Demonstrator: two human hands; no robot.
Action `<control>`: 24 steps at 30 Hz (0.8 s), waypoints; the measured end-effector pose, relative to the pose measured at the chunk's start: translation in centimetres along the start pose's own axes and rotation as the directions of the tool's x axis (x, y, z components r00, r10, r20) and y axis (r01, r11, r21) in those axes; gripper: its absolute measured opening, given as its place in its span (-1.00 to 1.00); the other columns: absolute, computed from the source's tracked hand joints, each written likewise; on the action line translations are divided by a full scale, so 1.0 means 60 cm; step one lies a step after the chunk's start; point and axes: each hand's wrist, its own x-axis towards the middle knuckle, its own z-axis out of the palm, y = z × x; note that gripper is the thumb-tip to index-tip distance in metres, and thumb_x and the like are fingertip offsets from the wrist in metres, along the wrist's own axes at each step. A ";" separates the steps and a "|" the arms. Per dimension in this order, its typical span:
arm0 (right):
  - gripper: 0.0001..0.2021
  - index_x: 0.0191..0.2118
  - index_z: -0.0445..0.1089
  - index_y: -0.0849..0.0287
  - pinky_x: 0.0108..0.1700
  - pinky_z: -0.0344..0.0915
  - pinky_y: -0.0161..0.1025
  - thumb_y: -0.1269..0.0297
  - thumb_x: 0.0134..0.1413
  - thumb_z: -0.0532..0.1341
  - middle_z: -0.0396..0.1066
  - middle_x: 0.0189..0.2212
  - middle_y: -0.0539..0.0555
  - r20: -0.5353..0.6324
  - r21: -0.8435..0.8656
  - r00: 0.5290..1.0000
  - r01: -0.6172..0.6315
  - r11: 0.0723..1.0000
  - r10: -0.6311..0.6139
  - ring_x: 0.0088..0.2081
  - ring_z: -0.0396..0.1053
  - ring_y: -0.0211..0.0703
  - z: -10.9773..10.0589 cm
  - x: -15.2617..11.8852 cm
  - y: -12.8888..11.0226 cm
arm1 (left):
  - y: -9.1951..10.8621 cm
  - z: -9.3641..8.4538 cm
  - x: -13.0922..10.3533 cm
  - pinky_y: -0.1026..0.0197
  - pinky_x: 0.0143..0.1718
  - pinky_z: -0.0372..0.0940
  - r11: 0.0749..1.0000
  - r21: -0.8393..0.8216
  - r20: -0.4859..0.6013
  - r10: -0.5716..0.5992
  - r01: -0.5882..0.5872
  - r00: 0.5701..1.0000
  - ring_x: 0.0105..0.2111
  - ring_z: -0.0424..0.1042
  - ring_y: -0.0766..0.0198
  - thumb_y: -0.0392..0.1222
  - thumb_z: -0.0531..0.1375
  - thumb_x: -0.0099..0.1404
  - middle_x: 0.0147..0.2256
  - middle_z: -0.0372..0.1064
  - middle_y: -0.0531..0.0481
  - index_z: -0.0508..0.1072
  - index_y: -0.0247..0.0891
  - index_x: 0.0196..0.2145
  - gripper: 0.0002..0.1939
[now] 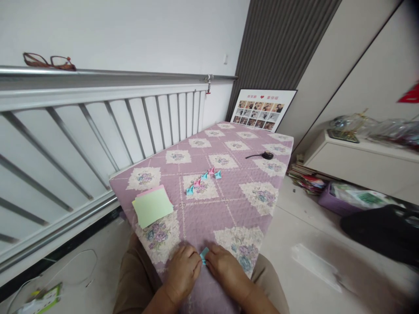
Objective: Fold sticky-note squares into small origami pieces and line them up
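Observation:
A small folded piece of blue paper point(204, 255) lies between my two hands at the near end of the cloth-covered table. My left hand point(183, 267) pinches its left edge with curled fingers. On its right side, my right hand point(225, 266) grips the paper, fingers pressed together. Farther up the cloth sits a short row of folded paper pieces, among them a blue one point(190, 191) and a pink one point(211, 171). To the left is a stack of paper sheets point(153, 206), pale green on top, with pink and yellow edges showing beneath.
A purple floral cloth point(199, 218) covers the table. A black round object with a strap point(267, 155) lies near its right edge. A photo board point(262, 109) leans behind the far end. Glasses point(49, 62) rest on the pipe above the white radiator point(124, 126).

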 end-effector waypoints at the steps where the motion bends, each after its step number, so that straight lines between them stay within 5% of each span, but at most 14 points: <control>1: -0.84 -0.45 0.37 0.14 -0.31 0.21 -0.33 0.50 0.06 0.14 0.39 -0.45 -0.02 0.003 -0.022 1.000 -0.002 1.000 0.002 -0.39 0.34 -0.22 0.000 0.000 -0.002 | 0.000 -0.001 0.002 0.19 -0.20 0.18 1.000 -0.001 -0.001 0.004 -0.004 1.000 -0.26 0.28 0.24 -0.35 0.08 0.28 -0.31 0.34 0.04 0.44 -0.20 -0.38 -0.84; 8: -0.80 -0.44 0.36 0.14 -0.34 0.19 -0.28 0.57 0.05 0.10 0.40 -0.45 0.02 -0.013 -0.110 0.997 -0.076 0.991 0.075 -0.38 0.34 -0.15 -0.016 0.007 -0.015 | 0.012 -0.017 0.016 0.19 -0.17 0.25 0.997 -0.071 -0.053 -0.012 0.008 0.999 -0.25 0.31 0.25 -0.35 0.07 0.26 -0.28 0.33 0.05 0.42 -0.17 -0.34 -0.85; 11: -0.80 -0.45 0.34 0.14 -0.35 0.19 -0.29 0.56 0.04 0.09 0.38 -0.47 0.02 -0.043 -0.105 0.993 -0.115 0.988 0.111 -0.40 0.34 -0.16 -0.031 0.018 -0.013 | 0.020 -0.020 0.020 0.17 -0.16 0.28 0.959 -0.261 -0.197 -0.169 0.115 0.966 -0.22 0.33 0.24 -0.31 0.06 0.24 -0.21 0.31 0.00 0.36 -0.17 -0.15 -0.77; 13: -0.82 -0.43 0.34 0.14 -0.36 0.20 -0.31 0.53 0.07 0.07 0.37 -0.46 0.03 -0.081 -0.052 0.985 -0.158 0.986 0.154 -0.41 0.34 -0.18 -0.042 0.026 -0.012 | 0.029 -0.018 0.024 0.18 -0.21 0.29 0.870 -0.442 -0.251 -0.352 0.216 0.902 -0.29 0.34 0.25 -0.26 0.07 0.22 -0.26 0.30 0.00 0.31 -0.20 -0.13 -0.76; 16: -0.85 -0.43 0.32 0.14 -0.38 0.20 -0.34 0.45 0.09 0.06 0.36 -0.49 0.01 -0.152 0.244 0.934 -0.282 0.928 0.324 -0.44 0.33 -0.21 -0.054 0.037 -0.013 | 0.048 -0.014 0.031 0.24 -0.32 0.27 0.653 -0.707 -0.159 -0.521 0.272 0.839 -0.40 0.32 0.29 -0.21 0.08 0.18 -0.41 0.27 0.07 0.28 -0.21 -0.29 -0.89; 19: -0.86 -0.47 0.29 0.13 -0.43 0.20 -0.36 0.35 0.08 0.06 0.33 -0.55 -0.03 -0.138 0.456 0.882 -0.347 0.820 0.450 -0.50 0.31 -0.23 -0.058 0.041 -0.023 | 0.068 -0.017 0.037 0.26 -0.34 0.23 0.492 -0.833 -0.052 -0.525 0.254 0.849 -0.42 0.31 0.30 -0.22 0.09 0.15 -0.44 0.27 0.08 0.28 -0.22 -0.37 -0.94; 24: -0.83 -0.48 0.28 0.13 -0.44 0.22 -0.35 0.23 0.06 0.05 0.31 -0.58 -0.04 -0.077 0.646 0.848 -0.359 0.674 0.525 -0.50 0.31 -0.21 -0.058 0.040 -0.043 | 0.083 -0.032 0.043 0.23 -0.28 0.21 0.413 -0.878 -0.012 -0.526 0.243 0.850 -0.38 0.31 0.25 -0.23 0.12 0.13 -0.41 0.29 0.06 0.30 -0.22 -0.37 -0.93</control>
